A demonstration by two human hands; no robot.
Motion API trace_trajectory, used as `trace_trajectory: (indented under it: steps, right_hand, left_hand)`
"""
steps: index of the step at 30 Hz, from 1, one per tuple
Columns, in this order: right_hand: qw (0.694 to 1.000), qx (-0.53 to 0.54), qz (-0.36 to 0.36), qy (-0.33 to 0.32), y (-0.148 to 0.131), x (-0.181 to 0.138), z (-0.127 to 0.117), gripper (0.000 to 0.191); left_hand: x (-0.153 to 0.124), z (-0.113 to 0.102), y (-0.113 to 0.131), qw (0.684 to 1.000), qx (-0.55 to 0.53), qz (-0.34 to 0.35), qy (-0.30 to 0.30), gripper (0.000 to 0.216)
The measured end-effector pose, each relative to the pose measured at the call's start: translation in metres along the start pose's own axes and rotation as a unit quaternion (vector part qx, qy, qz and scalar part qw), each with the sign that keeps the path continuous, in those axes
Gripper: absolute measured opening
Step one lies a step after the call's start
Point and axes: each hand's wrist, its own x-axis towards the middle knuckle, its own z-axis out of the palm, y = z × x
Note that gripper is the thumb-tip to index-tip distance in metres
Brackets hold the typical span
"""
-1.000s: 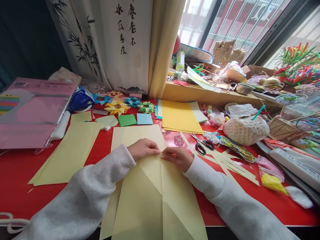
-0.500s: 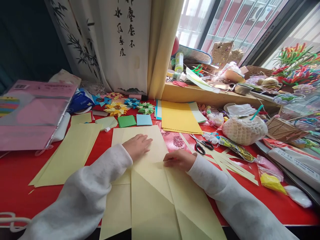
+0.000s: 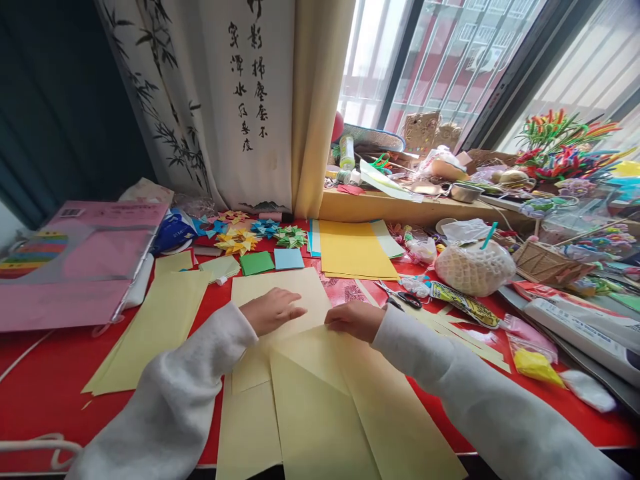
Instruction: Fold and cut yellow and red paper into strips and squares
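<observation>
A: In the head view, holding what with the right hand [image 3: 354,321]?

B: The far edge of a creased pale-yellow sheet [image 3: 320,413], apparently pinched at the fingertips, perhaps to keep that loose edge under control. Thumb mostly hidden.

A: And with the left hand [image 3: 271,311]?

B: Nothing gripped. Fingers loosely spread over the lower sheet [image 3: 270,280]; touching or just above, cannot tell. Possibly there for steadying or smoothing.

A: Lying where, exactly?

B: Near middle of the red table [image 3: 30,373], overlapping the lower sheet and reaching the near edge, probably to suit both arms at once.

A: Why a paper stack [image 3: 150,333] on the left?

B: Loosely overlapped beside the left sleeve, likely for easy reach.

A: And the scissors [image 3: 407,298]?

B: Far of the right sleeve, beside cut strips [image 3: 470,337], presumably set aside to spare working room.

A: Farther off?

B: Green squares [image 3: 257,263] and blue squares [image 3: 289,259], seemingly sorted by colour, just nearer than folded paper stars [image 3: 236,241].
</observation>
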Motion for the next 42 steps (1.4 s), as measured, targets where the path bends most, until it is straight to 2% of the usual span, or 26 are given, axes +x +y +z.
trace_trajectory:
  steps: [3,4,6,8,11,15,18,21,24,28,34,38,42]
  right_hand:
    - [0.996,-0.054,-0.008,0.067,0.0,0.009,-0.006,0.019]
    - [0.992,-0.074,0.0,0.1,0.001,0.011,-0.005,0.019]
    - [0.979,-0.113,0.012,0.169,0.003,0.013,0.0,0.024]
    - [0.969,-0.14,-0.003,0.202,0.006,0.012,0.012,0.038]
    - [0.977,-0.146,-0.048,0.146,0.011,0.008,0.034,0.049]
    - [0.98,-0.147,-0.032,0.128,0.013,0.005,0.05,0.048]
    - [0.98,-0.144,-0.018,0.134,0.012,0.006,0.052,0.047]
    - [0.978,-0.149,-0.006,0.144,0.012,0.009,0.053,0.047]
    - [0.972,-0.168,0.007,0.164,0.012,0.013,0.056,0.047]
    - [0.965,-0.192,0.021,0.178,0.01,0.016,0.059,0.049]
    - [0.968,-0.195,0.033,0.156,0.008,0.016,0.059,0.065]
    - [0.968,-0.194,0.043,0.152,0.006,0.015,0.058,0.066]
    - [0.964,-0.205,0.042,0.163,0.006,0.015,0.059,0.066]
  left_hand:
    - [0.0,-0.003,0.008,0.996,-0.075,0.028,-0.047,0.042]
    - [0.0,-0.001,0.008,0.997,-0.069,0.023,-0.038,0.04]
    - [0.001,0.004,0.004,0.999,-0.019,0.013,0.022,0.035]
    - [0.004,0.012,-0.003,0.996,0.037,0.017,0.081,0.033]
    - [0.009,0.022,-0.012,0.991,0.086,0.046,0.092,0.035]
    - [0.01,0.026,-0.012,0.987,0.123,0.008,0.104,0.036]
    - [0.007,0.026,-0.007,0.985,0.13,0.023,0.108,0.042]
    - [0.003,0.03,-0.005,0.989,0.117,0.072,0.054,0.054]
    - [0.001,0.038,-0.006,0.991,0.107,0.083,0.019,0.063]
    - [-0.002,0.044,-0.008,0.99,0.118,0.073,0.025,0.064]
    - [-0.004,0.048,0.0,0.99,0.127,0.047,0.036,0.069]
    - [-0.005,0.051,0.007,0.991,0.125,0.01,0.055,0.072]
    - [-0.007,0.053,0.009,0.991,0.117,0.018,0.066,0.071]
